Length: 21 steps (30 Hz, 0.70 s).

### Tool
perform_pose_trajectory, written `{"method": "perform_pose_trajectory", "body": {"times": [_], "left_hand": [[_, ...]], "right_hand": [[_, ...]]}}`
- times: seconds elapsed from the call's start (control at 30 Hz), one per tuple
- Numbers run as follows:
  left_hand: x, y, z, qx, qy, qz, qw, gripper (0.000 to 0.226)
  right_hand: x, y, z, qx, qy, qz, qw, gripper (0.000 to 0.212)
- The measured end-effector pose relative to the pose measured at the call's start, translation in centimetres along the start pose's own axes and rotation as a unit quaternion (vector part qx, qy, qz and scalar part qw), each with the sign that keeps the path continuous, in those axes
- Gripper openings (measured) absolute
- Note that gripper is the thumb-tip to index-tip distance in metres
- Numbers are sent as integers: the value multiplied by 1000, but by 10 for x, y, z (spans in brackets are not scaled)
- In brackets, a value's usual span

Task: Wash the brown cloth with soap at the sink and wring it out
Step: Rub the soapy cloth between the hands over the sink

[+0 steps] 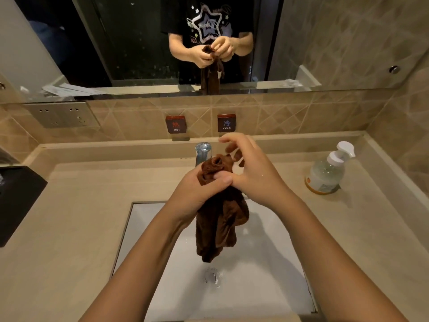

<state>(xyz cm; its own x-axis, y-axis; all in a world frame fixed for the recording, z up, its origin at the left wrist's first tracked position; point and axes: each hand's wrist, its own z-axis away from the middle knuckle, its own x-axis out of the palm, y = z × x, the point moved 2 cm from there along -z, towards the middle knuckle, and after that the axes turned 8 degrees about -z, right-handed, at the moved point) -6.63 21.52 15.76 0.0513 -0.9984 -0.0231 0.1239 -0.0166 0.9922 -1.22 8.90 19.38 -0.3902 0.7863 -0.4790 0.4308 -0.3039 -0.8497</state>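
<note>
Far left edge of the counter: a black box, well apart from the work. Above it on the tiled wall, a socket plate.

Centre, over the white sink: grips the brown cloth in the left hand, fingers curled round it just under its bunched top, thumb laid across the front. Hangs the cloth's long axis straight down from that fist, the loose end above the drain and clear of the basin floor. Behind the bunch, a chrome faucet; no stream to be seen from it. Higher on the wall, the HOT label and the COLD label.

Just right of the bunch: holds the right hand loose, fingers spread and slightly bent above and beyond the cloth's top, gripping nothing; thumb down beside the left thumb, whether pressing the fabric cannot be told. Shows droplets on the back of that hand.

Near the right edge of the counter: a clear pump soap bottle, upright, well apart from both hands and nearer the right one.

Shows no lather on the cloth, so probably soaping not yet done. Likely falls to the free right hand: either out to the pump, or down onto the hanging length below the left fist for a twist about the upright axis. Plenty of open basin beneath for drips.
</note>
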Motion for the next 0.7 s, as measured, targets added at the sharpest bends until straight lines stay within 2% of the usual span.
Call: {"method": "perform_pose_trajectory", "body": {"times": [0.03,0.1,0.2,0.27,0.33,0.43,0.5,0.6,0.7], "left_hand": [[-2,-1,0,-3,0,11,1000,30],[-6,-1,1,0,1,42,999,28],[-12,-1,0,1,22,79,997,25],[-13,-3,-1,-12,25,82,996,20],[-13,-6,-1,-24,42,51,998,17],[-15,-15,-2,-35,99,-45,993,20],[-16,-22,-1,-41,124,-105,986,24],[-13,-25,-2,-32,164,-160,973,27],[0,-26,-3,-45,219,-151,963,35]], "right_hand": [[-1,6,-1,38,-18,-40,998,48],[-2,17,3,122,-85,-135,980,33],[4,32,15,192,-113,-221,949,43],[9,33,19,161,-102,-210,959,32],[10,34,19,114,-43,-200,972,21],[8,36,17,80,71,-175,979,18],[12,35,19,66,105,-140,982,18],[21,30,23,67,106,-121,985,28],[50,17,28,60,46,-39,996,42]]}}
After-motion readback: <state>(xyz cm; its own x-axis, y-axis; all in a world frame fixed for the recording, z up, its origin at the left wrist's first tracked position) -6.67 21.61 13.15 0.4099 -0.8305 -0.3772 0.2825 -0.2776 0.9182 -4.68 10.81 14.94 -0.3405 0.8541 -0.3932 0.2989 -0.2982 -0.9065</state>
